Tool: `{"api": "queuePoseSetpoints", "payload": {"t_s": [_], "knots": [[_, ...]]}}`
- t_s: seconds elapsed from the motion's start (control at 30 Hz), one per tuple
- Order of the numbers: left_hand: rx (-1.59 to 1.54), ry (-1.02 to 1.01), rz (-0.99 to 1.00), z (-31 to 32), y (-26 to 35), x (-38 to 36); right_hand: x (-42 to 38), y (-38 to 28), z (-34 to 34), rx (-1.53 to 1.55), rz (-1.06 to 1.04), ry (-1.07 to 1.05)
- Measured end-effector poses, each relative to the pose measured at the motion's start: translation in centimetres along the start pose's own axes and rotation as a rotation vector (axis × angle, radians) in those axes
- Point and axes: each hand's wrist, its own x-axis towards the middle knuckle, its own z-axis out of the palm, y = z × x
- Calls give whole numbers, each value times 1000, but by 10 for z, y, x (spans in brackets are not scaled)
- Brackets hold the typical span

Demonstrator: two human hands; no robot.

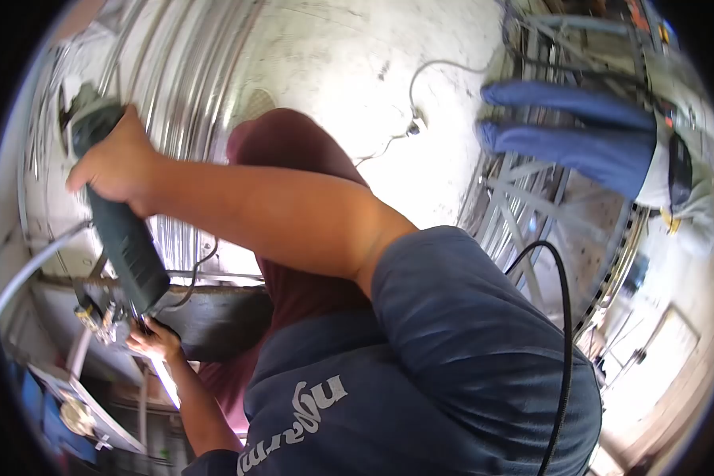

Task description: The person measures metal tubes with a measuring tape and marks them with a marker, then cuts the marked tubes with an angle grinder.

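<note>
My right hand (123, 159), at the upper left, is wrapped round the front part of a dark green angle grinder (131, 246). The grinder's head (91, 103) points to the top, and its body slants down to the right. Below its rear end, my left hand (157, 341) is closed by a small metal fitting (117, 324) with a yellowish part. A dark piece shows at its fingers, but I cannot make out exactly what it holds. A dark cord (197, 278) curves near the grinder's rear.
Long shiny metal bars (186, 95) lie on the pale floor (317, 71). A cable with a connector (414, 127) crosses it. At the right are a grey metal frame (523, 206) and another person's blue trouser legs (579, 147). A black cable (566, 341) hangs beside my shoulder.
</note>
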Motion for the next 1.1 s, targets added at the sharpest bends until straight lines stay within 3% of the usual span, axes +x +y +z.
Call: {"api": "queuePoseSetpoints", "payload": {"t_s": [0.17,0.33,0.43,0.6,0.63,0.67,0.7,0.73,0.77,0.8,0.87,0.9,0.93,0.97,1.03,1.07,1.1], "knots": [[116,13,63,8,-26,-2,-16,-13,6,-61,65,91],[175,-18,80,3,-14,2,-19,-19,3,-29,57,9],[135,-85,18,-1,-1,8,-25,-20,-1,-69,13,33],[380,-246,-123,-26,43,24,-26,-7,-2,-113,-84,10],[265,-235,-248,-37,72,35,-37,-11,-4,-104,-116,3],[-57,-280,-306,-47,79,47,-34,0,-1,-112,-216,17],[-637,-328,-425,-61,102,57,-27,17,4,-114,-311,16],[-890,-366,-321,-73,123,71,-26,23,3,15,-275,-170],[-1332,-463,-476,-110,205,97,-43,12,-4,90,-212,-320],[-1563,-624,-470,-134,240,110,-62,0,-12,155,-135,-463],[-1735,-717,-402,-150,294,130,-76,2,-16,156,-155,-587],[-1604,-819,-434,-168,315,147,-85,1,-13,214,-275,-629],[-1582,-995,-569,-180,333,160,-83,-1,-19,115,-304,-735],[-1539,-901,-618,-185,355,159,-74,3,-28,-100,-406,-666],[-1633,-799,-620,-199,374,156,-105,-51,-55,-721,-462,-683],[-1629,-787,-666,-206,374,156,-109,-56,-87,-1055,-512,-526],[-1625,-802,-726,-206,376,151,-129,-99,-107,-1306,-479,-611]]}}
